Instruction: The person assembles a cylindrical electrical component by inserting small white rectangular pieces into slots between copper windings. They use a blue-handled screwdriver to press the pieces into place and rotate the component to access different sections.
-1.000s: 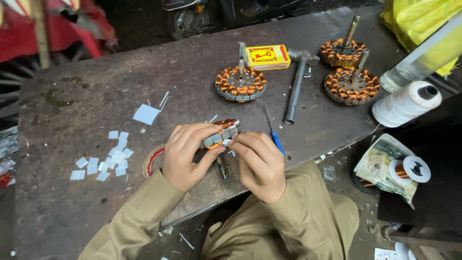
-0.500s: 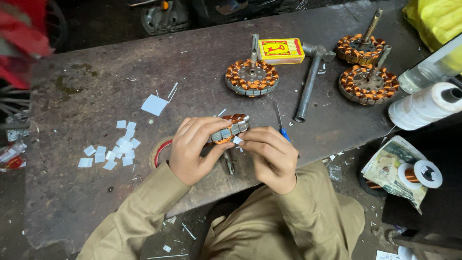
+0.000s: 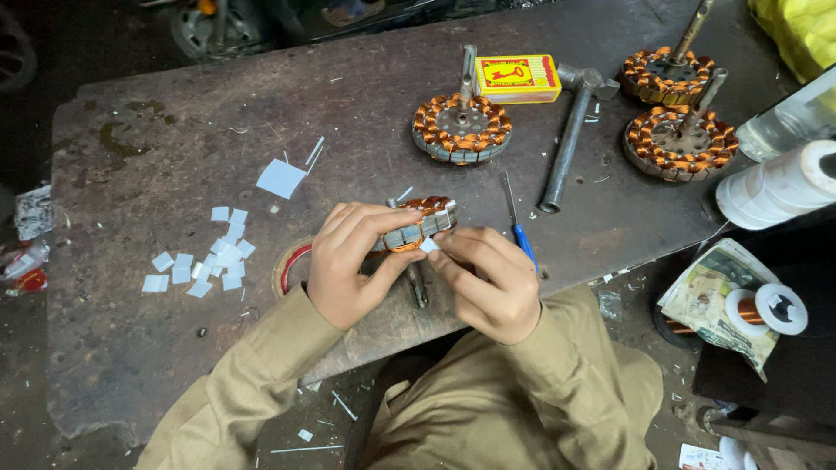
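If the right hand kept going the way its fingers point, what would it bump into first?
Probably the copper-wound stator that the left hand holds; the right hand fingertips already pinch a small white slip against it.

Single head view, looking steeply down, close over workbench (image 3: pixel 157 348) edge

I see a worn dark counter (image 3: pixel 174 157) carrying three copper-wound stators (image 3: pixel 461 129), a yellow matchbox (image 3: pixel 517 78), a hammer (image 3: pixel 570 139) and white paper squares (image 3: pixel 209 261).
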